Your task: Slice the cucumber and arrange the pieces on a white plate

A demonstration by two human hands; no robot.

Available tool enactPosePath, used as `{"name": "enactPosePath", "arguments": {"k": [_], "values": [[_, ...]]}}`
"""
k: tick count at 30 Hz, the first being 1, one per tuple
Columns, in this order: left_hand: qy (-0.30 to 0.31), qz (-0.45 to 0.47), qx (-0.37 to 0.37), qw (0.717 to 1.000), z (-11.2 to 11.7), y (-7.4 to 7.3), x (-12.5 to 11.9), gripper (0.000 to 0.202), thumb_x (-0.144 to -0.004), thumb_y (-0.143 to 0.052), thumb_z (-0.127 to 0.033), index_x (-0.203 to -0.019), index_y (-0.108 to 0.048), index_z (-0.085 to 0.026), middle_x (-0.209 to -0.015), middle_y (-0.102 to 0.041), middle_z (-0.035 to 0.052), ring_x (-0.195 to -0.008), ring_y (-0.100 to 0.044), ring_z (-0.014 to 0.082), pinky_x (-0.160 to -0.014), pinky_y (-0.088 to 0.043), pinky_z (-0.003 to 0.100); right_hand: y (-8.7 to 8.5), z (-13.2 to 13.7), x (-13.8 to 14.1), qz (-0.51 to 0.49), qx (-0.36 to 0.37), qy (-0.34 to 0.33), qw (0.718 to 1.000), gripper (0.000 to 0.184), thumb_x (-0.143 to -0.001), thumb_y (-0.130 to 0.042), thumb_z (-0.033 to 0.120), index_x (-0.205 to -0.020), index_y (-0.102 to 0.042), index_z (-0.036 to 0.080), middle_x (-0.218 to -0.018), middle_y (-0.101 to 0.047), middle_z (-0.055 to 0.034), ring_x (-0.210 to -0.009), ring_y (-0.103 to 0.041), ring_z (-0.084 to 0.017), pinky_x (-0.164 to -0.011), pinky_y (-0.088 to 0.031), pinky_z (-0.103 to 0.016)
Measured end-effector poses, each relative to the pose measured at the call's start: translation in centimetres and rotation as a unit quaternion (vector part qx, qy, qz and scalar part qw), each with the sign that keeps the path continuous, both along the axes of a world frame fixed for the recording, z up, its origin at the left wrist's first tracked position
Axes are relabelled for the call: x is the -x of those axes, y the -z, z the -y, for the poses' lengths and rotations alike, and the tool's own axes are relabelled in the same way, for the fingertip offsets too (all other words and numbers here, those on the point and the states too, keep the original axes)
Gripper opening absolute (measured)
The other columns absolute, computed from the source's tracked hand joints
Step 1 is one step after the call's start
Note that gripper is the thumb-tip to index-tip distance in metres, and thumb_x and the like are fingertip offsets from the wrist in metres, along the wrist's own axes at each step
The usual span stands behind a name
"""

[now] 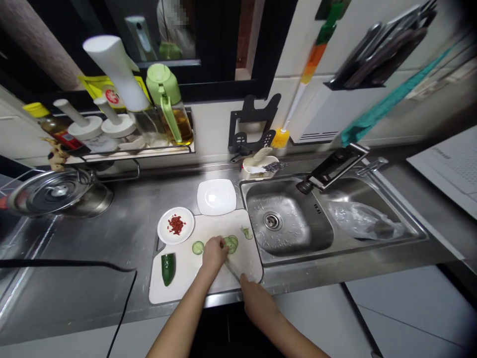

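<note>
A white cutting board (pixel 186 288) lies on the counter before me. My right hand (pixel 258 301) is closed around the handle of a knife (pixel 232 270), whose blade points up and left toward my other hand. My left hand (pixel 215 253) is bent over the middle of the board, its fingers closed on cucumber slices; the fingertips partly hide them. Overlapping cucumber slices (pixel 231 243) show just right of those fingers, and a single round slice (pixel 198 247) lies to their left. A dark green cucumber piece (pixel 168 269) rests at the board's left side.
A small plate with chopped red bits (pixel 164 234) and a white square dish (pixel 216 197) stand behind. Green scraps (pixel 246 232) lie at the board's right. Beyond are the sink (pixel 294 209) and a plastic bag (pixel 363 221). A lidded pot (pixel 82 196) sits left, below an oil bottle (pixel 169 107).
</note>
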State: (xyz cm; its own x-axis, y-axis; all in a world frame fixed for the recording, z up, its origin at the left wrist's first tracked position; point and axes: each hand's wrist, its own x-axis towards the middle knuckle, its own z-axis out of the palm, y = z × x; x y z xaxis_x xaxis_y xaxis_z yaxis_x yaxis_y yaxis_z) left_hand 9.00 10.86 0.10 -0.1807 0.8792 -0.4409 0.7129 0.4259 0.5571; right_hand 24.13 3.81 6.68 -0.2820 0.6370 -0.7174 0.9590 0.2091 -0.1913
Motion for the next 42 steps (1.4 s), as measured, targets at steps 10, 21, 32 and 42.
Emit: {"name": "enactPosePath", "arguments": {"k": [10, 21, 32, 42], "values": [[-0.015, 0.024, -0.001, 1.0, -0.2, 0.8, 0.1, 0.003, -0.067, -0.06, -0.016, -0.069, -0.062, -0.018, -0.07, -0.064, 0.0009, -0.068, -0.056, 0.0119, -0.062, -0.036, 0.021, 0.3, 0.0, -0.1, 0.002, 0.002, 0.002, 1.0, 0.063, -0.076, -0.034, -0.006, -0.137, -0.037, 0.007, -0.106, -0.065, -0.0178, -0.101, -0.061, -0.024, -0.083, -0.046, -0.031], [-0.035, 0.071, -0.032, 0.996, 0.4, 0.6, 0.3, 0.005, -0.068, -0.055, -0.014, -0.065, -0.058, -0.017, -0.06, -0.058, -0.0032, -0.059, -0.051, 0.009, -0.057, -0.033, 0.02, 0.7, 0.2, -0.2, 0.004, 0.003, -0.008, 1.0, 0.063, -0.076, -0.032, -0.007, -0.137, -0.037, 0.007, -0.105, -0.066, -0.0179, -0.1, -0.062, -0.025, -0.08, -0.046, -0.031], [-0.12, 0.024, -0.017, 0.992, 2.8, 0.9, 4.3, 0.008, -0.075, -0.054, -0.02, -0.075, -0.062, -0.018, -0.069, -0.065, -0.0002, -0.065, -0.058, 0.0119, -0.064, -0.038, 0.022, 1.5, 0.7, -0.8, -0.022, -0.025, -0.006, 0.999, 0.06, -0.077, -0.033, -0.004, -0.135, -0.041, 0.01, -0.103, -0.066, -0.0157, -0.098, -0.061, -0.023, -0.08, -0.045, -0.028], [-0.097, -0.035, 0.014, 0.995, 3.0, 0.3, 4.0, 0.012, -0.078, -0.052, -0.024, -0.082, -0.063, -0.022, -0.071, -0.065, 0.0018, -0.069, -0.059, 0.0162, -0.064, -0.035, 0.024, 0.0, -0.2, -1.1, 0.004, 0.0, -0.012, 1.0, 0.062, -0.077, -0.031, -0.006, -0.136, -0.04, 0.009, -0.102, -0.066, -0.0154, -0.097, -0.062, -0.023, -0.076, -0.043, -0.026]]}}
